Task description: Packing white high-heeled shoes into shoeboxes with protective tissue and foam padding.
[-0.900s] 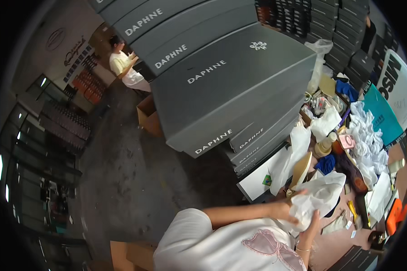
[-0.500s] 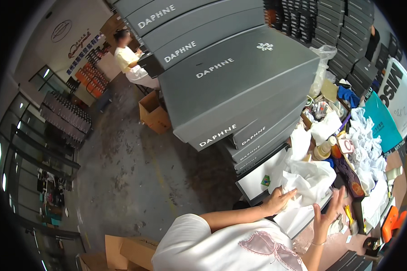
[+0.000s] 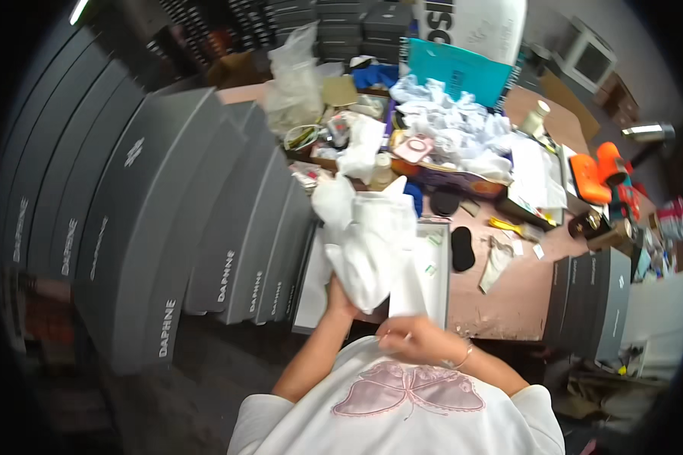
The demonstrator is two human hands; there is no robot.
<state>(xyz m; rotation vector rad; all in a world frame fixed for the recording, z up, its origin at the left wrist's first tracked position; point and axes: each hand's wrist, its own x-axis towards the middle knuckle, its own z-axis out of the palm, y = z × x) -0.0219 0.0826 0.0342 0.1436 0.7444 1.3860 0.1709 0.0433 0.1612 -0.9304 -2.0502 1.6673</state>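
A crumpled sheet of white tissue paper [image 3: 368, 243] is held up over an open white-lined box [image 3: 435, 274] at the table's near edge. My left hand [image 3: 340, 297] grips the paper's lower left part from underneath. My right hand [image 3: 411, 339] is closed on the paper's bottom edge, close to my chest, with a bracelet at its wrist. The paper hides most of the box's inside.
Tall stacks of long grey boxes [image 3: 159, 227] stand to my left, touching the table. The brown table [image 3: 508, 288] carries a heap of white paper [image 3: 463, 136], a teal bag [image 3: 455, 72], black insoles [image 3: 461, 250], a bottle [image 3: 533, 117] and orange things [image 3: 601, 174]. More grey boxes [image 3: 592, 299] stand at the right.
The view swung right, off the floor and a person at the far wall, onto the table. Both hands went from spreading the white paper to gripping it, lifted, nearer my chest.
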